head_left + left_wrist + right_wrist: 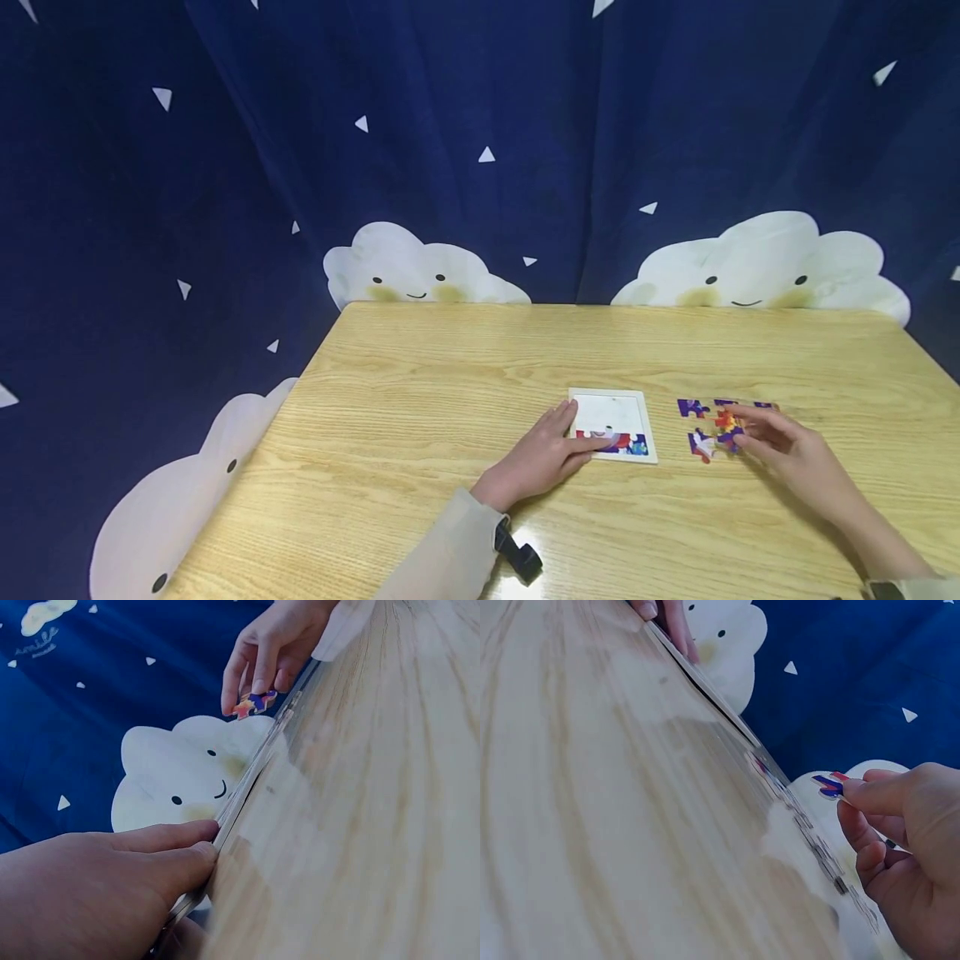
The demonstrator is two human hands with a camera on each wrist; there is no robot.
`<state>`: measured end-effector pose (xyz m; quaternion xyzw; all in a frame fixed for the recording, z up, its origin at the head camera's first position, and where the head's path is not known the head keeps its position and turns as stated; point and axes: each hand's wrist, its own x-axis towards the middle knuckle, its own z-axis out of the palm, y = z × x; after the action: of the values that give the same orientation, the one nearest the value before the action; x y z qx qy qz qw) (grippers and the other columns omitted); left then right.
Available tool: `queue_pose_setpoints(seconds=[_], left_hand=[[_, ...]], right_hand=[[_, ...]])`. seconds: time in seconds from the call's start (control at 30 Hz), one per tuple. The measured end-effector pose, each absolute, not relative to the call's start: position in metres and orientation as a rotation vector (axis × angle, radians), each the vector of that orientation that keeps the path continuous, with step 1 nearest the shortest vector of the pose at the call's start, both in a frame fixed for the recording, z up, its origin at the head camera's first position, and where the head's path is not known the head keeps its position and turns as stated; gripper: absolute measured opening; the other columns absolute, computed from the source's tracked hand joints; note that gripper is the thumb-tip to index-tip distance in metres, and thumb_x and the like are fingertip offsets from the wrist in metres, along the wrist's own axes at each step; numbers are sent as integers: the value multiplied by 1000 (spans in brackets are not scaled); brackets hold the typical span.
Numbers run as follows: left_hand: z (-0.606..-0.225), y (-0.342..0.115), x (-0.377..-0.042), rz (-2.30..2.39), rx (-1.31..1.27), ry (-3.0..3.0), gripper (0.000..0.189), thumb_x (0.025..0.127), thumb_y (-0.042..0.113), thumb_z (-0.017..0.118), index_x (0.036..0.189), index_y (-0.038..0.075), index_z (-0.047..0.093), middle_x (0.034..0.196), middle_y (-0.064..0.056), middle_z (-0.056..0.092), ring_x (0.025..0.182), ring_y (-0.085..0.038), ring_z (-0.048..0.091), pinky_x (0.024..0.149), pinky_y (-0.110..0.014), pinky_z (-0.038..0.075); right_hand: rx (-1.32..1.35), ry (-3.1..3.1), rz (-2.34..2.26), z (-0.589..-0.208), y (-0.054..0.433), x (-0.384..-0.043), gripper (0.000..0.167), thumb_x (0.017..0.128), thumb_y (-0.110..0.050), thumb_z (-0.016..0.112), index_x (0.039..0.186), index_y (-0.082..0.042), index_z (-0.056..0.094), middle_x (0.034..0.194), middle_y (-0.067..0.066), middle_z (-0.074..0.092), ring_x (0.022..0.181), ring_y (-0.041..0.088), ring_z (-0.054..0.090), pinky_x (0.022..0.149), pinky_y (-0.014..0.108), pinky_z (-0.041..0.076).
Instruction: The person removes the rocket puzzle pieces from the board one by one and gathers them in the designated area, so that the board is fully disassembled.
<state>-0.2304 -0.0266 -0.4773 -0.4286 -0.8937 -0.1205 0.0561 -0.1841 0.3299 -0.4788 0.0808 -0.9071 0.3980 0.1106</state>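
Observation:
A small white puzzle tray (651, 432) lies on the table with a row of coloured jigsaw pieces (636, 446) fitted along its near edge. My left hand (537, 460) rests on its left side, fingers stretched out over the rim and the fitted row. To the right, my right hand (801, 462) pinches a red, yellow and purple jigsaw piece (253, 703) between thumb and fingers. In both wrist views this piece is raised off the table. Loose pieces lie around that hand, among them a purple one (692, 407) and one with a white shape (702, 446); fingers partly cover others.
The wooden table (420, 392) extends around the tray and loose pieces. Behind it hangs a dark blue curtain (435, 183) with white triangles and smiling clouds. A black strap (517, 554) sits around the left sleeve's cuff.

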Motion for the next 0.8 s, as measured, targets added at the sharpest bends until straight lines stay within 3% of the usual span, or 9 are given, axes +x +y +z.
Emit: queue_pose_setpoints(seconds=[0.43,0.67,0.8], left_hand=[[-476,-26,-230,-359,-1314,-2704,37,103,32,48,140,37,53,154,-30,32,147,-38,31,119,-49,35],[-477,-26,-231,-359,-1311,-2711,37,104,32,47,140,37,53,154,-30,32,147,-38,31,119,-49,34],[-478,-26,-231,-370,-1303,-2714,37,103,33,47,140,38,53,154,-29,32,147,-37,31,120,-48,34]], right_hand=[[118,-2697,1083,-482,361,-174,45,94,-22,67,136,-11,57,109,-49,40,86,-26,49,68,0,42],[2,-2714,1043,-493,377,-170,45,94,-29,66,137,-18,58,113,-47,41,88,-32,41,67,-2,40],[12,-2695,1037,-493,383,-168,43,95,-26,65,136,-15,58,111,-50,38,86,-31,45,67,-2,41]])
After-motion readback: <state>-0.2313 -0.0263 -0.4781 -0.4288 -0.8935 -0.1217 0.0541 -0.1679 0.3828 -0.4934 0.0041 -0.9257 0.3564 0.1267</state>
